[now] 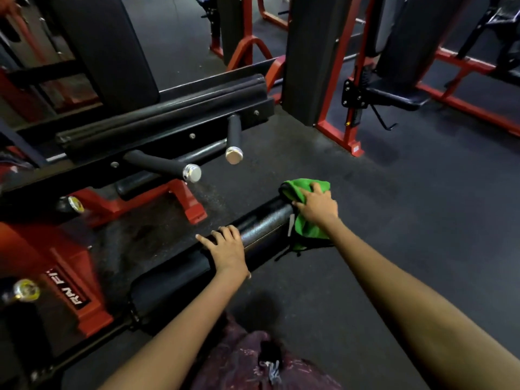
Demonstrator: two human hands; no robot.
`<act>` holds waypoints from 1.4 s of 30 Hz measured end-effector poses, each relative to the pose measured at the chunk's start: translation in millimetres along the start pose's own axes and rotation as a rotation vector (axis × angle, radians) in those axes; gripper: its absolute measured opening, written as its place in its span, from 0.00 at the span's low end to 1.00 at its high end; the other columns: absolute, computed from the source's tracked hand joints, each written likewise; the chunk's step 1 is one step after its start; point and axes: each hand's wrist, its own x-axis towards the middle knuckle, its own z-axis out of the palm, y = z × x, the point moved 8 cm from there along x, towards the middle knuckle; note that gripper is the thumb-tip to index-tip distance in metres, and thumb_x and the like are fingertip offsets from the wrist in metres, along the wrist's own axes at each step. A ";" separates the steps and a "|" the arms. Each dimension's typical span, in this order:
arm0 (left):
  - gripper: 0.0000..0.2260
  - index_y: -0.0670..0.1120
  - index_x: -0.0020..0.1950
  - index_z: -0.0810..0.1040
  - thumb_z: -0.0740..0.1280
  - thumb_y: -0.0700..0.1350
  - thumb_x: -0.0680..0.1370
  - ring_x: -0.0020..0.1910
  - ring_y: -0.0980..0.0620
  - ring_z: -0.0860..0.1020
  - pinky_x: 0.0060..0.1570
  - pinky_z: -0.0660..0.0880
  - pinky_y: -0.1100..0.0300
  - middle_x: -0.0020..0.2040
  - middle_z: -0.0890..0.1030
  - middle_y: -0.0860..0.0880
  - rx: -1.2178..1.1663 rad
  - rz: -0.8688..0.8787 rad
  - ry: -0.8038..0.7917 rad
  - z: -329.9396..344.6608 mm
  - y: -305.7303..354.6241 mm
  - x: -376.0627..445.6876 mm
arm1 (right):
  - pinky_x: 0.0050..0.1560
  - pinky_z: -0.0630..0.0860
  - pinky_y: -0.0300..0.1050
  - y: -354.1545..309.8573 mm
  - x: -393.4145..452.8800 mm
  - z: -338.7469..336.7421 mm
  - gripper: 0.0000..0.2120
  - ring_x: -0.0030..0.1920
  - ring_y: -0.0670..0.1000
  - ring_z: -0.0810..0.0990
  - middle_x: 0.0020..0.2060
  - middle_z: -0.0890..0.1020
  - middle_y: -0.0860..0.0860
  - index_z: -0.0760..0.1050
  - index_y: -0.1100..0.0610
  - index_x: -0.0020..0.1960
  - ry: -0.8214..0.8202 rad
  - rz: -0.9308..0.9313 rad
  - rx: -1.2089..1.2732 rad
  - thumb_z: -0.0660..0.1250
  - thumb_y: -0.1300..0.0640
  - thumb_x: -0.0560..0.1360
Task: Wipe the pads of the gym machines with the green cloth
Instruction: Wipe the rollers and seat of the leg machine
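A: Head view shows the right hand point(316, 205) on the cloth point(305, 209), at the far end of the roller pad point(253, 232). Is it gripping?

B: Fingers are spread and pressed flat on top; they do not pinch it. The cloth is draped over the pad end, and part of it hangs down on the near side.

A: And the left hand point(226, 249)?

B: It rests on the middle of the same pad, with the fingers bent over the top. I think it only steadies the pad and holds nothing else.

A: How will the cloth handle?

B: It looks light and soft, so it will fold around the round shape. The pad seems firm with a grained skin, so the cloth probably drags a little. Better to cup it around the roller than to press from the top only.

A: Anything in the way?

B: Two handles point(166, 166) with chrome caps stick out from the machine beyond the pad, well apart from the hands. The red frame point(191, 205) stands on the floor point(394, 220) between them and the pad. The left hand itself covers one part still to be wiped.
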 end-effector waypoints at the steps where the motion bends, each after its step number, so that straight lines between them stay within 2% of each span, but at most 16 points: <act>1: 0.58 0.38 0.75 0.45 0.75 0.66 0.61 0.73 0.37 0.58 0.65 0.50 0.27 0.74 0.57 0.39 -0.002 0.011 -0.013 1.9 -0.6 -0.2 | 0.64 0.68 0.60 6.2 5.1 -0.4 0.25 0.68 0.64 0.63 0.73 0.59 0.55 0.61 0.43 0.74 -0.012 0.037 0.022 0.59 0.42 0.78; 6: 0.56 0.40 0.76 0.47 0.73 0.67 0.63 0.73 0.39 0.57 0.68 0.50 0.31 0.74 0.55 0.40 -0.246 0.015 -0.160 -17.5 1.4 26.7 | 0.66 0.62 0.60 -22.5 2.7 2.0 0.25 0.70 0.64 0.60 0.74 0.57 0.57 0.60 0.44 0.74 0.055 0.070 -0.051 0.55 0.41 0.79; 10: 0.59 0.40 0.76 0.44 0.74 0.66 0.62 0.75 0.41 0.53 0.70 0.51 0.33 0.77 0.50 0.41 -0.342 0.145 -0.215 -41.4 26.5 71.7 | 0.62 0.65 0.56 -65.6 -24.9 21.0 0.25 0.67 0.61 0.63 0.72 0.61 0.54 0.60 0.42 0.73 0.095 -0.156 -0.132 0.58 0.43 0.77; 12: 0.63 0.40 0.77 0.38 0.76 0.66 0.60 0.77 0.40 0.48 0.72 0.52 0.39 0.78 0.44 0.40 -0.302 0.209 -0.324 -38.6 36.9 92.4 | 0.60 0.66 0.55 -56.5 -17.1 16.8 0.25 0.66 0.61 0.64 0.71 0.62 0.53 0.60 0.40 0.73 0.082 -0.202 -0.121 0.59 0.43 0.77; 14: 0.64 0.41 0.76 0.36 0.76 0.66 0.59 0.77 0.42 0.47 0.74 0.53 0.46 0.78 0.43 0.41 -0.285 0.259 -0.460 -29.8 40.6 101.3 | 0.61 0.66 0.56 -28.9 0.4 6.0 0.25 0.66 0.61 0.64 0.71 0.62 0.53 0.61 0.40 0.73 0.089 -0.121 -0.091 0.60 0.43 0.77; 17: 0.61 0.42 0.77 0.41 0.76 0.64 0.61 0.76 0.46 0.53 0.73 0.57 0.53 0.78 0.50 0.44 -0.393 0.303 -0.544 -20.6 42.6 100.6 | 0.62 0.66 0.57 13.7 26.1 -7.7 0.24 0.66 0.61 0.64 0.70 0.63 0.53 0.62 0.42 0.73 0.089 0.028 -0.041 0.59 0.42 0.78; 23: 0.60 0.43 0.78 0.44 0.78 0.61 0.60 0.75 0.47 0.57 0.72 0.59 0.57 0.78 0.55 0.46 -0.523 0.268 -0.500 -13.9 40.7 103.7 | 0.63 0.64 0.58 -2.5 24.3 -5.3 0.25 0.68 0.62 0.61 0.73 0.58 0.55 0.59 0.42 0.74 0.072 0.044 -0.058 0.58 0.42 0.78; 27: 0.59 0.42 0.77 0.46 0.80 0.59 0.59 0.75 0.47 0.58 0.72 0.59 0.58 0.77 0.56 0.44 -0.520 0.248 -0.449 -21.4 43.7 96.2 | 0.63 0.64 0.58 -42.9 -13.1 11.8 0.27 0.68 0.62 0.61 0.74 0.58 0.55 0.57 0.42 0.75 0.053 -0.200 -0.067 0.59 0.43 0.77; 30: 0.59 0.45 0.77 0.49 0.80 0.60 0.56 0.73 0.43 0.61 0.71 0.62 0.52 0.75 0.60 0.43 -0.465 0.193 -0.371 -22.1 45.5 87.7 | 0.62 0.66 0.56 -38.4 -20.0 17.9 0.28 0.68 0.61 0.62 0.74 0.58 0.54 0.56 0.40 0.75 0.016 -0.354 -0.091 0.60 0.44 0.77; 33: 0.61 0.47 0.77 0.45 0.79 0.63 0.56 0.73 0.40 0.59 0.71 0.59 0.42 0.75 0.57 0.42 -0.362 0.170 -0.290 -25.8 47.3 77.6 | 0.61 0.67 0.56 3.5 14.0 -0.3 0.26 0.66 0.62 0.63 0.73 0.59 0.53 0.60 0.41 0.74 0.073 -0.213 -0.055 0.60 0.44 0.77; 37: 0.62 0.45 0.77 0.41 0.77 0.64 0.59 0.74 0.39 0.55 0.71 0.54 0.37 0.76 0.53 0.41 -0.268 0.124 -0.123 -27.2 55.4 55.9 | 0.63 0.65 0.58 37.7 35.6 -6.5 0.26 0.68 0.63 0.62 0.73 0.59 0.56 0.59 0.43 0.75 0.051 -0.038 0.069 0.60 0.43 0.78; 40: 0.61 0.44 0.77 0.40 0.77 0.63 0.60 0.75 0.38 0.52 0.70 0.52 0.35 0.77 0.52 0.40 -0.206 0.075 -0.030 -26.5 61.9 42.7 | 0.63 0.64 0.58 23.4 23.9 -3.4 0.27 0.68 0.63 0.61 0.73 0.57 0.57 0.58 0.44 0.75 0.078 0.012 0.037 0.59 0.42 0.78; 42: 0.56 0.43 0.77 0.41 0.75 0.61 0.65 0.75 0.38 0.51 0.70 0.50 0.34 0.77 0.51 0.40 -0.169 0.029 0.022 -24.3 66.9 33.9 | 0.63 0.64 0.58 -6.9 1.2 8.7 0.27 0.68 0.63 0.61 0.74 0.56 0.57 0.58 0.43 0.75 0.098 -0.065 0.024 0.57 0.41 0.78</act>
